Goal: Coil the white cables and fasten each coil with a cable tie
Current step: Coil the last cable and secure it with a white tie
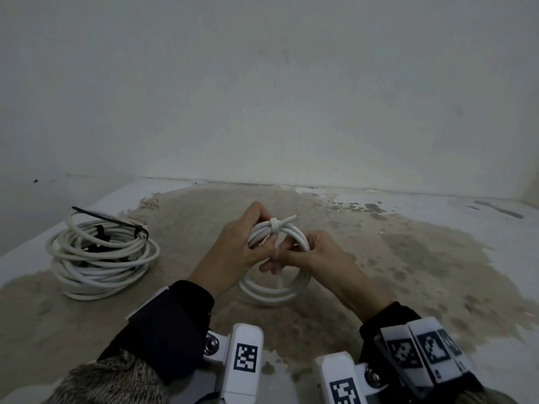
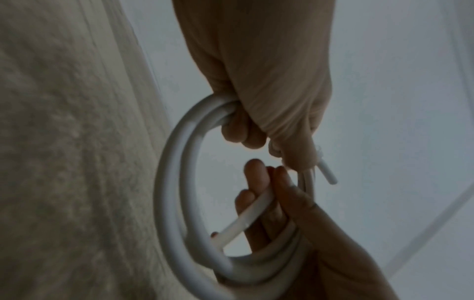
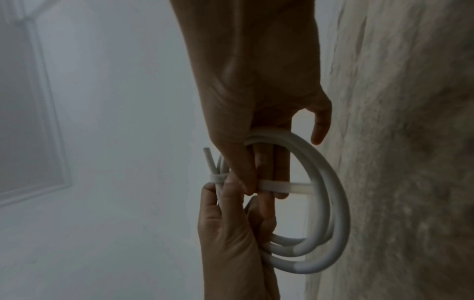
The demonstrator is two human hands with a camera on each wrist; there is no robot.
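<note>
A small white cable coil (image 1: 294, 237) is held upright over the floor by both hands. My left hand (image 1: 248, 243) grips its upper left strands, fingers curled round them (image 2: 238, 125). A white cable tie (image 1: 274, 224) is looped round the top of the coil, beside the cable's free end (image 1: 288, 219). The tie's tail (image 3: 290, 186) runs down across the coil's opening. My right hand (image 1: 281, 258) pinches that tail between thumb and fingers (image 3: 252, 188), its other fingers passing through the coil (image 2: 256, 174).
A larger white cable coil (image 1: 102, 258) lies on the floor at the left, bound with a black cable tie (image 1: 116, 221). The floor (image 1: 379, 272) is stained beige with white painted edges. A pale wall (image 1: 291, 97) rises just behind.
</note>
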